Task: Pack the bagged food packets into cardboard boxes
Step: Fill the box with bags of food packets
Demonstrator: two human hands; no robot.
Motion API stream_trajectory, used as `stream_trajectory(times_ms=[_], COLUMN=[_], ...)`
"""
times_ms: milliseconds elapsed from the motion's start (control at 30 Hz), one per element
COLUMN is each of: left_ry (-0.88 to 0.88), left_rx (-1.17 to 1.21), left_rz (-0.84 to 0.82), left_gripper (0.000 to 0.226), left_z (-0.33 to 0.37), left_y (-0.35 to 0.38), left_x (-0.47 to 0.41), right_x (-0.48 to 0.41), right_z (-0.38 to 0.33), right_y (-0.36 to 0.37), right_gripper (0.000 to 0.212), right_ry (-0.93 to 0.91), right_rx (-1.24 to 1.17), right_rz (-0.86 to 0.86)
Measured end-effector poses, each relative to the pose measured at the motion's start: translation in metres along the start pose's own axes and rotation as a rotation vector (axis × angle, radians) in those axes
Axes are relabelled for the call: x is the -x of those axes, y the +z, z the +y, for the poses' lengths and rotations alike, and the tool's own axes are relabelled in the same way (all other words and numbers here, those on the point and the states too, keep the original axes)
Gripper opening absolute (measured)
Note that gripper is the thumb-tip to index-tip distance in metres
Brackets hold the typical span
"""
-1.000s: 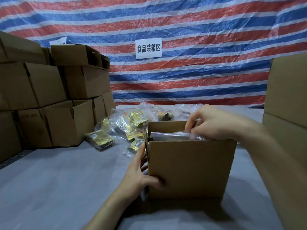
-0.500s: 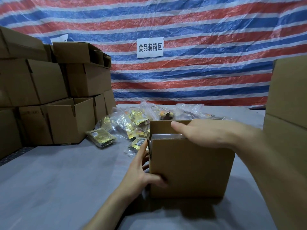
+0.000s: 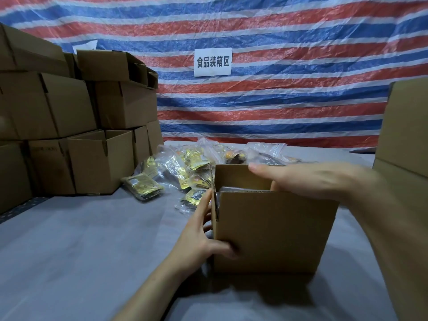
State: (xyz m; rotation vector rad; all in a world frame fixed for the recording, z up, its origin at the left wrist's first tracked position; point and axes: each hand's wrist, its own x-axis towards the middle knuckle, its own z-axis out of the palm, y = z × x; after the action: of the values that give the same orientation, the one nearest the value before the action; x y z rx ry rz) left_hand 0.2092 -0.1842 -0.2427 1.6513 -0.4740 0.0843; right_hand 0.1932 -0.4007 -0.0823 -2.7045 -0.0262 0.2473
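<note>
While left hand grips the box, right hand lies flat — fingers straight — on top.

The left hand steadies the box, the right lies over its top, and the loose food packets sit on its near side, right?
Not quite. The head view shows the food packets piled beyond the box, on its far side; the rest holds.

The open box is plain matt brown corrugated cardboard, like the stacked boxes left of it. Behind it, the food packets sit in glossy, crinkled clear plastic with shiny gold foil. The bench under it has matt grey cloth; the striped tarpaulin beyond is woven, wrinkled plastic.
</note>
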Motion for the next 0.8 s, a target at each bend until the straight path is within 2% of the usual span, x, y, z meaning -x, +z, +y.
stream_trajectory(times_ms=[100,167,267,367,400,467,533,633,700,800], left_ry=[0.025,0.033,0.05,0.053,0.055,0.054,0.05,0.029,0.011,-0.041], left_rx=[-0.005,-0.005,-0.032,-0.023,-0.024,-0.043,-0.052,-0.048,-0.019,-0.014], left_rz=[0.005,0.002,-0.017,-0.022,-0.027,-0.021,-0.04,-0.071,-0.103,-0.22], left_gripper=[0.13,0.129,0.126,0.126,0.125,0.12,0.11,0.091,0.088,0.098], left_z=[-0.002,-0.004,-0.004,-0.004,-0.004,-0.004,0.0,0.003,0.008,0.014], left_y=[0.001,0.0,0.0,0.002,0.002,0.003,0.005,0.009,0.014,0.024], left_x=[-0.002,-0.002,-0.002,-0.004,-0.005,-0.005,-0.004,0.0,0.004,0.012], right_x=[0.003,0.008,0.017,0.031,0.037,0.05,0.067,0.098,0.122,0.152], right_z=[-0.003,-0.004,0.0,0.02,0.029,0.049,0.073,0.112,0.133,0.155], right_y=[0.001,-0.001,-0.006,-0.006,-0.004,0.004,0.018,0.048,0.069,0.093], right_gripper=[0.115,0.102,0.054,0.03,0.03,0.048,0.077,0.115,0.121,0.12], right_ry=[0.005,-0.049,-0.233,-0.398,-0.419,-0.398,-0.319,-0.181,-0.103,-0.011], right_rx=[-0.048,-0.058,-0.098,-0.161,-0.158,-0.175,-0.307,-0.536,-0.588,-0.604], right_rz=[-0.045,-0.018,0.198,0.516,0.611,0.708,0.677,0.53,0.444,0.4])
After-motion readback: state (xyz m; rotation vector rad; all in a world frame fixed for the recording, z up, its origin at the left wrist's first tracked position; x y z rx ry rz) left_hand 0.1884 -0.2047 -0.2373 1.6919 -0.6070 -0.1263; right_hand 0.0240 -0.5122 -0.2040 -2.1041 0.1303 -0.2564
